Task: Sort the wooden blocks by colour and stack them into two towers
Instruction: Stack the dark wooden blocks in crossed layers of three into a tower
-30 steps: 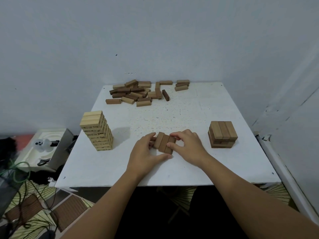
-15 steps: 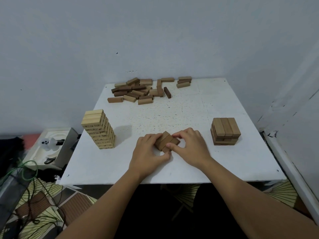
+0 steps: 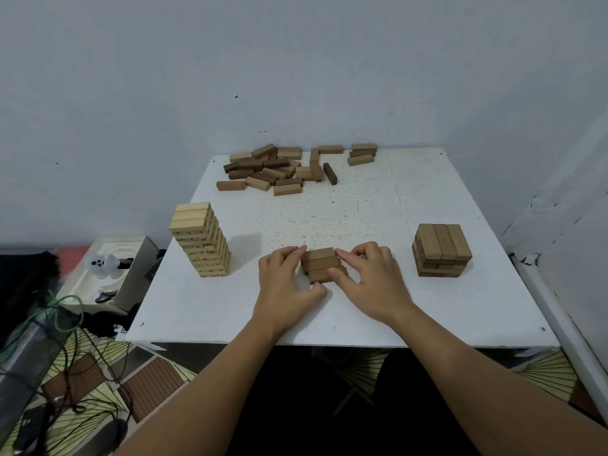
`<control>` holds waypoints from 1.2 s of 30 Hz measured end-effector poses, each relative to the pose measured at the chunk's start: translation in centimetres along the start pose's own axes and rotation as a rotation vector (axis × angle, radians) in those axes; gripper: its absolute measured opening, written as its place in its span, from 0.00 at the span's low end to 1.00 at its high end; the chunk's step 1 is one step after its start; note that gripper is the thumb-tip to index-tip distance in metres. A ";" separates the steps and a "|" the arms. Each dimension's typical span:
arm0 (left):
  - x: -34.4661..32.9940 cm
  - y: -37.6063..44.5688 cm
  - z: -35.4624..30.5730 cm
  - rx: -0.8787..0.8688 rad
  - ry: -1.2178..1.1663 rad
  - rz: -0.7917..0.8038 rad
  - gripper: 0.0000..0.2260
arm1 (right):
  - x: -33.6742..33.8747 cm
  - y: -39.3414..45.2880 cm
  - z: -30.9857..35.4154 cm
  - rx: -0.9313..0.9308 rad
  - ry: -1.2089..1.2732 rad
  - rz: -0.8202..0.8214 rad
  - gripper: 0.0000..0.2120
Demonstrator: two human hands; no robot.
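Squaring three brown blocks (image 3: 321, 265) side by side near the front edge of the white table (image 3: 394, 307), left hand (image 3: 285, 284) and right hand (image 3: 370, 280) pinching opposite ends; apparently forming one layer for the brown tower (image 3: 442, 250) standing well to the right.

worktop (image 3: 378, 205): white, dark-speckled | left tower (image 3: 200, 240): pale wood | right tower (image 3: 441, 250): brown | loose pile (image 3: 283, 169): mixed tan, dark brown

Pale grey walls (image 3: 296, 60), white table (image 3: 394, 199), patterned floor (image 3: 98, 357)
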State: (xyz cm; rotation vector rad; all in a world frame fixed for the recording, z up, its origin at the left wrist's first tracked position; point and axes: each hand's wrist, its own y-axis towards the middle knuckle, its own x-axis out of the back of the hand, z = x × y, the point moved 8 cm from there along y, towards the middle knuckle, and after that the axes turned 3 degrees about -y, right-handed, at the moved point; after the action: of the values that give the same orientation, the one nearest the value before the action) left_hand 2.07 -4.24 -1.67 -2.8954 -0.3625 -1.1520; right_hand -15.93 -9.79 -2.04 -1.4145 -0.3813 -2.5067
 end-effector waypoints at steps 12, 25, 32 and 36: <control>0.2 1.1 0.6 0.071 -0.032 0.118 0.29 | -1.1 -0.2 0.4 0.040 -0.093 0.156 0.33; 0.7 1.5 1.7 0.122 -0.171 0.146 0.31 | -1.1 -0.2 0.3 0.048 -0.096 0.148 0.31; 1.4 1.1 1.8 0.134 -0.173 0.083 0.36 | -0.4 -0.3 -0.2 0.003 0.027 0.061 0.30; 1.9 1.0 1.9 0.135 -0.178 0.032 0.20 | 0.1 -0.8 -0.3 -0.008 0.146 -0.031 0.23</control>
State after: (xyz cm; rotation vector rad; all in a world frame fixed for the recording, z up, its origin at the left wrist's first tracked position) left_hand 4.93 -4.60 -1.71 -2.8802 -0.3777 -0.8324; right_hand -16.53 -9.16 -2.18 -1.2281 -0.3683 -2.6188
